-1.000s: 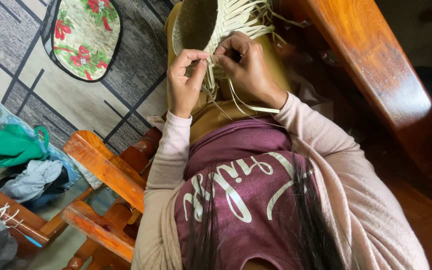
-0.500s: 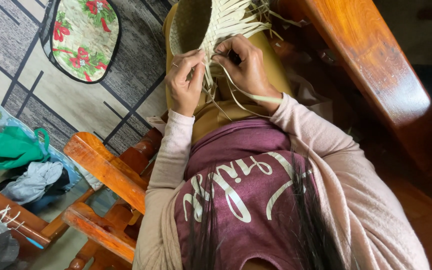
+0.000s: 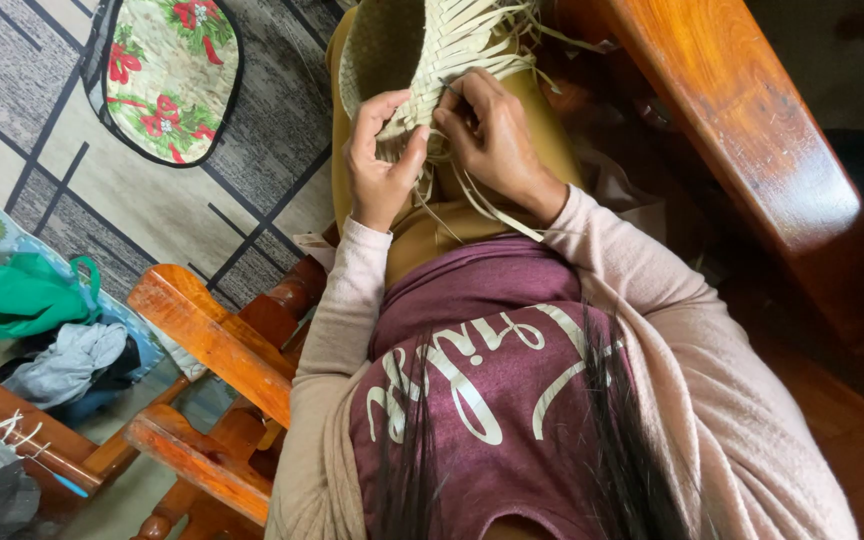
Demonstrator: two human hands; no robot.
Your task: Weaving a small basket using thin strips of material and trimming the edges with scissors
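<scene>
Left hand pinches woven basket edge | right hand clamps loose strips | we judge it light, pliable, fray-prone; grip the woven rim.

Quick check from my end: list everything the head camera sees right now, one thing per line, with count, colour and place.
Woven basket: one, pale straw, half-finished, on the lap at top centre.
Loose straw strips: several, pale, trailing from the basket's edge toward the body.
Floral mat: one, cream with red flowers and a dark border, on the floor at top left.
Patterned rug: one, grey and beige with dark lines, under the mat.
Wooden chair arms: orange-brown, at the person's left; another at the right.
Green bag: one, far left.
Grey cloth: one, below the bag.
Left hand: on the basket's edge, pinching strips.
Right hand: on the weave, gripping a strip.
</scene>
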